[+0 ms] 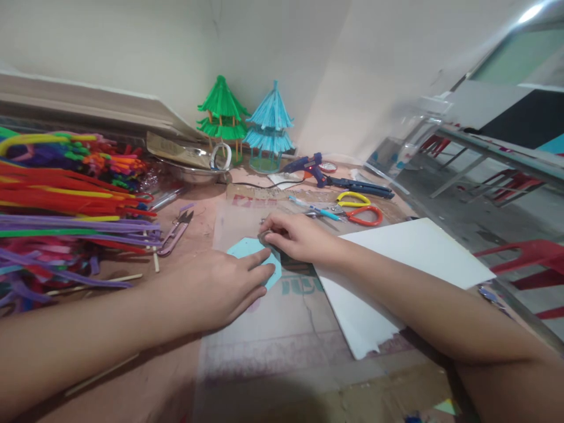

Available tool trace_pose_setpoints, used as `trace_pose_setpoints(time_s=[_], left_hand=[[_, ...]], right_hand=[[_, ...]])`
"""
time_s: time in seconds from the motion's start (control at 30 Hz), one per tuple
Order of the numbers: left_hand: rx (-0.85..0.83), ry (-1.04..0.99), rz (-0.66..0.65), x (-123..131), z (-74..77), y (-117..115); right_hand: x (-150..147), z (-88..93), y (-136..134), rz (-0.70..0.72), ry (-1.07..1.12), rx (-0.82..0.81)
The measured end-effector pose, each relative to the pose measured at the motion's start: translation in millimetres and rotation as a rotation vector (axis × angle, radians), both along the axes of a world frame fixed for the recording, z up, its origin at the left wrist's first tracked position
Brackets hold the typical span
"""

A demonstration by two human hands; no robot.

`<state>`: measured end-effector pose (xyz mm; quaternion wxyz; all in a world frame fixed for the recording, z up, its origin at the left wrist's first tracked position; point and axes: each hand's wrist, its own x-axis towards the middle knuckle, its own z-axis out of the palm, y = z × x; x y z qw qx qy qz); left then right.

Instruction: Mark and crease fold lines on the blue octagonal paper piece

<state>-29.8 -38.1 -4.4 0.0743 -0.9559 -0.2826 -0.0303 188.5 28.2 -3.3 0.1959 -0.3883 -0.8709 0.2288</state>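
A light blue many-sided piece (pixel 242 248) lies flat on the plastic-covered board (pixel 264 346). My left hand (pixel 220 285) rests on it with fingers stretched out and slightly apart, covering its lower left part. At the piece's upper right edge, my right hand (pixel 295 235) is closed in a pinch around a small dark object (pixel 264 234), too small to identify. Beneath my right forearm lies a white sheet (pixel 409 247) with a torn lower edge.
Colourful pipe cleaners (pixel 66 194) are piled at the left beside small snips (pixel 177 231). Behind my hands are orange-handled scissors (pixel 365 216), a glue gun (pixel 311 169), a metal bowl (pixel 194 174), and green (pixel 222 103) and blue (pixel 271 114) tiered models. Red chairs (pixel 529 261) stand at right.
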Motion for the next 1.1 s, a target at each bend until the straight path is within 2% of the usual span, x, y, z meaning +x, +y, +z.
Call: trace_pose_setpoints(time_s=[0.1, 0.27, 0.43, 0.63, 0.83, 0.97, 1.1], left_hand=[[0.012, 0.003, -0.012, 0.3, -0.1, -0.2], [0.010, 0.024, 0.007, 1.6, 1.6, -0.3], [0.001, 0.045, 0.004, 2.4, 4.0, -0.9], [0.020, 0.019, -0.011, 1.0, 1.0, -0.3], [0.021, 0.028, -0.010, 0.7, 1.7, -1.1], [0.026, 0.047, -0.003, 2.0, 2.1, -1.1], [0.014, 0.038, 0.001, 1.9, 2.5, -0.6]], right_hand=[[0.8, 0.6, -0.3, 0.002, -0.004, -0.035], [-2.1, -0.5, -1.7, -0.030, -0.013, 0.043], [1.4, 2.6, -1.9, 0.014, -0.001, -0.076], [0.1, -1.9, -1.2, -0.013, -0.026, 0.072], [3.9, 2.9, -1.6, 0.011, -0.052, 0.005], [2.0, 0.2, -2.2, -0.007, -0.071, 0.106], [1.3, -4.0, -0.9, -0.039, 0.059, 0.070]])
